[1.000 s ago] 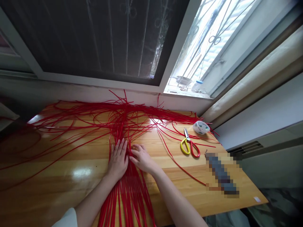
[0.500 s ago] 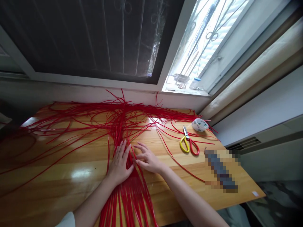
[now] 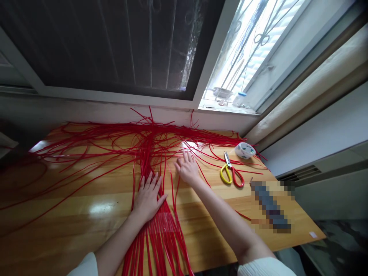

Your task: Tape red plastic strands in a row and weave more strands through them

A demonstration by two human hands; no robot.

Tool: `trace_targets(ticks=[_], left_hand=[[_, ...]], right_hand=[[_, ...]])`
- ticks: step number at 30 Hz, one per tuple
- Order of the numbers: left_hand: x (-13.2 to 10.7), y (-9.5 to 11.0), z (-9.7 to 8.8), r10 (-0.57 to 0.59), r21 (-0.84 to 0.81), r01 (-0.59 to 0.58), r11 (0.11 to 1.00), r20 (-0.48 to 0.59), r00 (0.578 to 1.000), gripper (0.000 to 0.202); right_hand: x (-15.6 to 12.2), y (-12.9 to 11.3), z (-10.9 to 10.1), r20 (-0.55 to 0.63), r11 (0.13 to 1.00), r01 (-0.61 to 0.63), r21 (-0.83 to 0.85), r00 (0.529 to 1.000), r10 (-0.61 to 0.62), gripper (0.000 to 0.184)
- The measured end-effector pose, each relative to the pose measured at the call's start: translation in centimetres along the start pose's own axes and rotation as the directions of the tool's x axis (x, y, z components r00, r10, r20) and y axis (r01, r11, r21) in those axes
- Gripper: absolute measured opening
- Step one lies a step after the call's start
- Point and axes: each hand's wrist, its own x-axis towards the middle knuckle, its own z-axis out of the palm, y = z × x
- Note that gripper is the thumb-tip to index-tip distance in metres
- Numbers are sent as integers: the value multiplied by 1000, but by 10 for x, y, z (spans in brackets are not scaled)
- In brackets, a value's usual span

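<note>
Long red strands [image 3: 156, 245] run down the table toward me, fanned side by side. A clear tape band [image 3: 168, 222] crosses them below my left hand. My left hand [image 3: 148, 195] lies flat on the strands with its fingers spread. Farther up and to the right, my right hand [image 3: 186, 168] is over loose red strands near the tangle, its fingers apart; whether it touches any strand I cannot tell. At the back, a thick pile of red strands [image 3: 115, 132] stretches along the wall and joins the bundle under my left hand.
Scissors [image 3: 231, 170] with one yellow and one red handle lie right of my right hand. Behind them is a roll of clear tape [image 3: 245, 150]. A blurred-out dark object [image 3: 270, 207] sits near the table's right edge. A window [image 3: 115, 46] rises behind the table [image 3: 71, 237].
My right hand has moved up and to the right, away from the strands beside my left hand. Some strands on the right side of the bundle have shifted. My left hand stays on the bundle.
</note>
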Motion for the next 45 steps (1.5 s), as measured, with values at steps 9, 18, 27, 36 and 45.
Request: trace_targets(ticks=[9,18,27,36,45], left_hand=[[0,3,4,-59,2,59,998,-19,998,69],[-3,4,9,-70,-32,69,997,-35,997,65],[27,-38,-28,-297,-307,216,927,-248,922,48],[43,-81,-32,-657,-649,576,497,152,738,64],[44,-51,-37,-317,-775,627,77,577,753,36]], right_hand=[[88,46,-55,-68,928,-340,153,933,353,38],[206,4,-169,-345,859,-21,512,910,229,56],[160,-28,-131,-263,901,-264,345,894,363,61],[-21,-67,-9,441,775,-314,548,896,50,63],[-25,-66,-14,637,457,-491,742,729,-251,22]])
